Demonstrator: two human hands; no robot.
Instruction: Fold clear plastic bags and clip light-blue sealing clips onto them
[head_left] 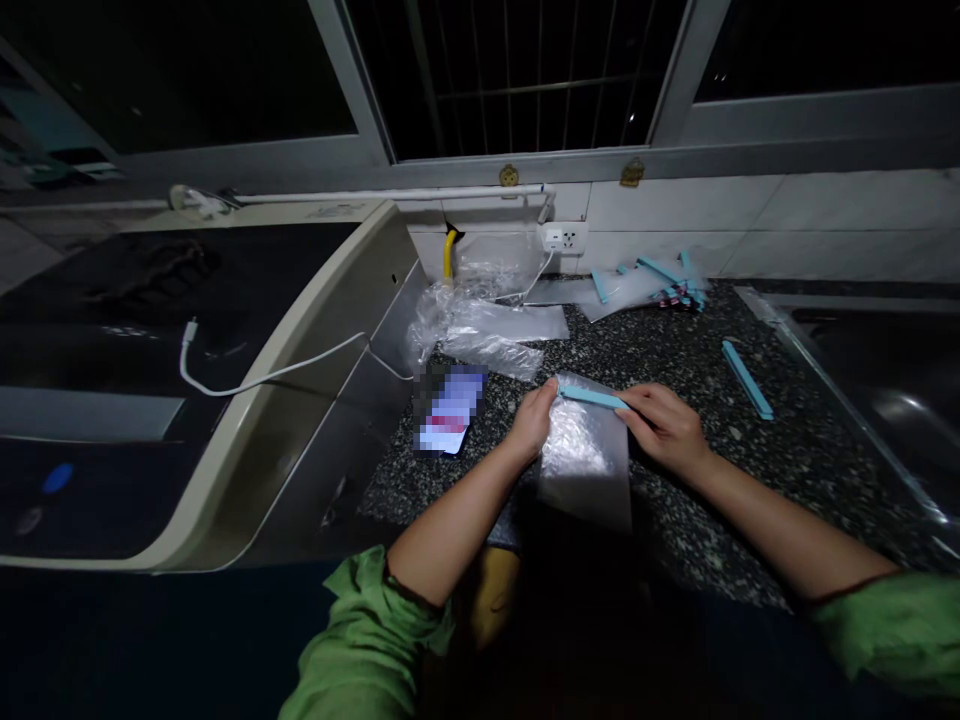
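A clear plastic bag (585, 460) hangs down over the front of the dark speckled counter (675, 500). Across its top runs a light-blue bag sealing clip (591, 397), sloping slightly down to the right. My left hand (532, 415) is closed on the clip's left end and the bag's upper corner. At the clip's right end, the fingers of my right hand (664, 422) pinch it; their tips partly cover that end. A second blue clip (748, 380) lies by itself on the counter to the right of my right hand.
Several loose clear bags (495, 325) lie behind my left hand. More blue clips (667, 275) rest on plastic by the wall. A lit phone (452, 410) lies left. A washing machine (360, 290) bearing a white cable (285, 372) flanks the counter; a sink (892, 390) is right.
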